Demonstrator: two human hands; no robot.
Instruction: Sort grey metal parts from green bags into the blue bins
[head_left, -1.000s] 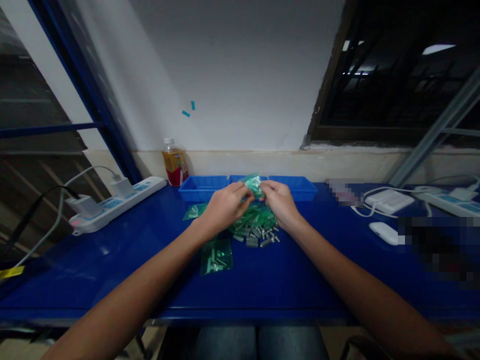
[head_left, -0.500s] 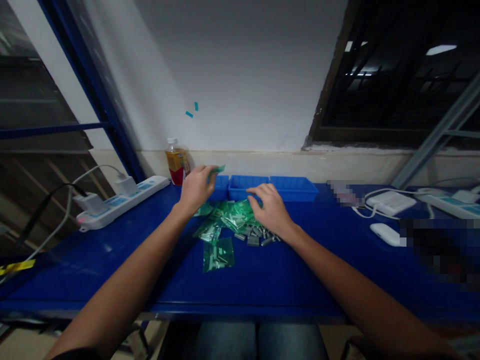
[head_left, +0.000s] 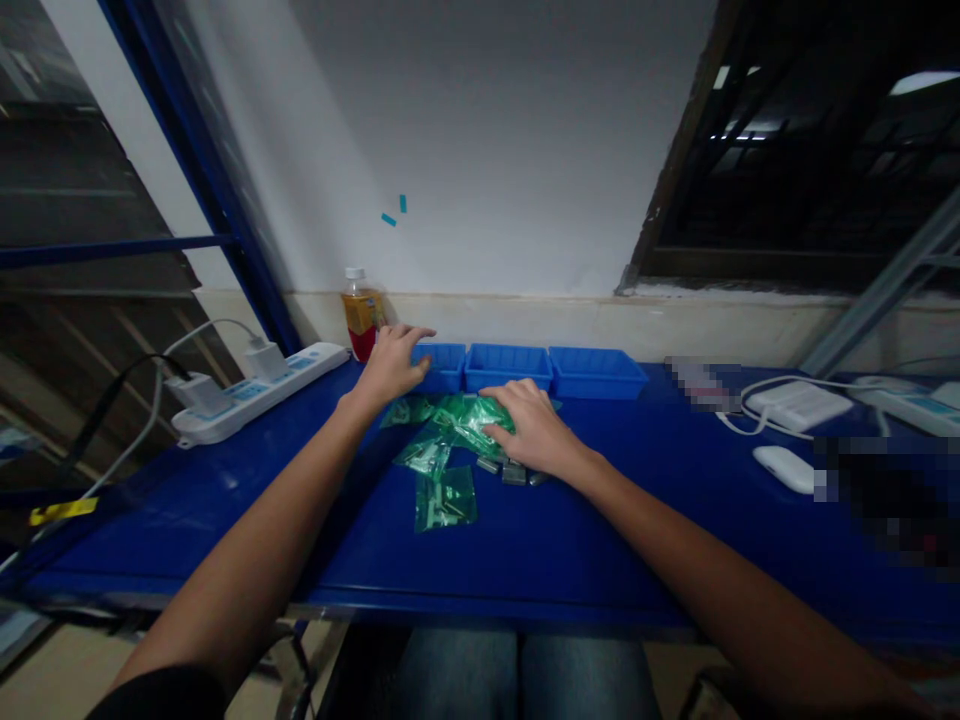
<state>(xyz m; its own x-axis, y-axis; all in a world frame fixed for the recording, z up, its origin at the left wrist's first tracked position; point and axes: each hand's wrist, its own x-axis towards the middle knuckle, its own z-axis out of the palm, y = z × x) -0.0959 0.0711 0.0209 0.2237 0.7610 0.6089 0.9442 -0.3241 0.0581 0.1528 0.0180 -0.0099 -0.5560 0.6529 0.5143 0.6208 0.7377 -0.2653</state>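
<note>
My left hand (head_left: 394, 362) is over the left blue bin (head_left: 448, 368), thumb and fingers apart, with nothing visible between them. My right hand (head_left: 534, 428) rests at the right side of a heap of green plastic bags (head_left: 457, 420). Its fingers curve over the bags with the thumb held apart, and it hides part of the heap. Small grey metal parts (head_left: 514, 474) lie by the right hand, partly covered by it. Nearer the front edge, one green bag (head_left: 446, 498) with metal pieces inside lies flat on the blue table (head_left: 570, 560).
A middle bin (head_left: 508, 365) and a right bin (head_left: 598, 372) stand along the wall. A drink bottle (head_left: 361, 315) is behind my left hand. A power strip (head_left: 262, 395) with cables lies left; a white case (head_left: 784, 468) and white charger (head_left: 799, 405) lie right.
The small green piece in my left hand is gone from its fingers, which have opened over the left bin. My right hand has lowered onto the green bags, covering more metal parts.
</note>
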